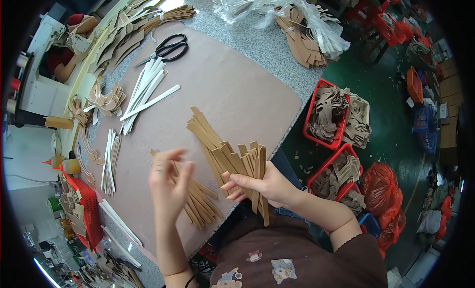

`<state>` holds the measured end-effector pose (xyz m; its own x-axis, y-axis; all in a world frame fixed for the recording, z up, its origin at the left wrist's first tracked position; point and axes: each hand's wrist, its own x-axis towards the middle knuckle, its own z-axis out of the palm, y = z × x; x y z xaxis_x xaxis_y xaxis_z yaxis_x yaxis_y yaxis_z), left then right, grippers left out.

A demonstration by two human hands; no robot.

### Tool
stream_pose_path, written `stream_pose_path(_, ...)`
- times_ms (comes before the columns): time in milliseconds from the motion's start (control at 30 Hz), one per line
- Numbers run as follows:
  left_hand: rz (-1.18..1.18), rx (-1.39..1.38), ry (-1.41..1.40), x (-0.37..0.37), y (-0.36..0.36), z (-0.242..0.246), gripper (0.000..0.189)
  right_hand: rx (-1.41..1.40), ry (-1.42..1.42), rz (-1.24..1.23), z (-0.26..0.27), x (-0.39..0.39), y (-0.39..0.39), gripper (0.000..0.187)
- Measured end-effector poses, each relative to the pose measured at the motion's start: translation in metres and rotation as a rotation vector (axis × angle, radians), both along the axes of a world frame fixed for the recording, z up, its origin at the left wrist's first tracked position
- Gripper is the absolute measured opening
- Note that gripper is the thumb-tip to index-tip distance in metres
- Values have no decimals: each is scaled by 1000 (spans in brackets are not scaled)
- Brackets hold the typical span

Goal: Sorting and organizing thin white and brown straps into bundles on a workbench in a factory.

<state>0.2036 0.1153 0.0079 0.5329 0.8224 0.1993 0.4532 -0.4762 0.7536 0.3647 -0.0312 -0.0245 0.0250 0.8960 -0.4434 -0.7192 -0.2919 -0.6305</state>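
My right hand (256,184) is closed around a fanned bunch of tan strips (256,161), perhaps leather, near the table's front edge. More tan strips (202,128) lie just beyond it on the pinkish-brown mat (237,83). Blurred, my left hand (170,180) hovers with fingers apart over another pile of tan strips (202,202); nothing is seen in its grasp. White strips (144,91) form a loose pile farther back, with a smaller bunch of white strips (110,161) nearer the left side. Black-handled scissors (170,50) rest beyond the larger white pile.
Red baskets of cut pieces stand at right (306,128) and left (89,213). Clear plastic bags (256,5) and bundled brown pieces (304,46) lie at the back. Red bags (380,191) sit on the floor. Another person's arm (68,69) is at a machine, upper left.
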Motion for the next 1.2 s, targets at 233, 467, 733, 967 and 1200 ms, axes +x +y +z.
stream_pose_path(233,-160,-332,-28,27,15,4,15,-40,-169,-91,-8,19,-16,28)
stream_pose_path(467,-166,-216,-119,60,-14,-4,14,-69,-124,-29,3,18,-20,28)
stream_pose_path(733,-251,-33,-63,32,-23,-14,11,-4,124,-142,-5,-10,-13,25)
stream_pose_path(967,125,-254,358,-32,28,13,9,-38,21,-141,-5,2,-16,25)
stream_pose_path(1200,-367,-229,21,25,-22,-5,16,-38,15,-65,-1,-9,-14,26)
